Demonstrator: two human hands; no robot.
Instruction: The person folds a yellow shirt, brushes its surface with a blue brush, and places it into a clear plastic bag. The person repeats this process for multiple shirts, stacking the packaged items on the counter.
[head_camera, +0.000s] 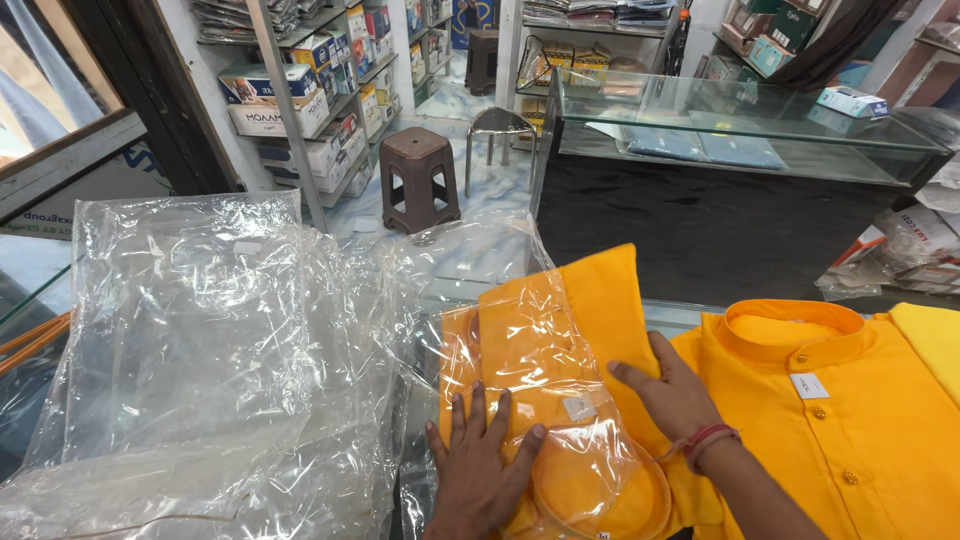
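Observation:
A folded yellow shirt (590, 320) lies partly inside a clear plastic sleeve (520, 340) on the counter in front of me. My left hand (480, 470) presses flat on the plastic-covered near end, fingers spread. My right hand (675, 395), with a red thread on the wrist, rests flat on the shirt's bare right side. A second yellow shirt (840, 420) with a band collar and buttons lies unfolded-side up just right of it.
A pile of empty clear plastic bags (190, 350) covers the left of the counter. Beyond stand a glass display counter (740, 140), a brown plastic stool (418, 175), a metal stool (500, 125) and shelves of boxes (300, 100).

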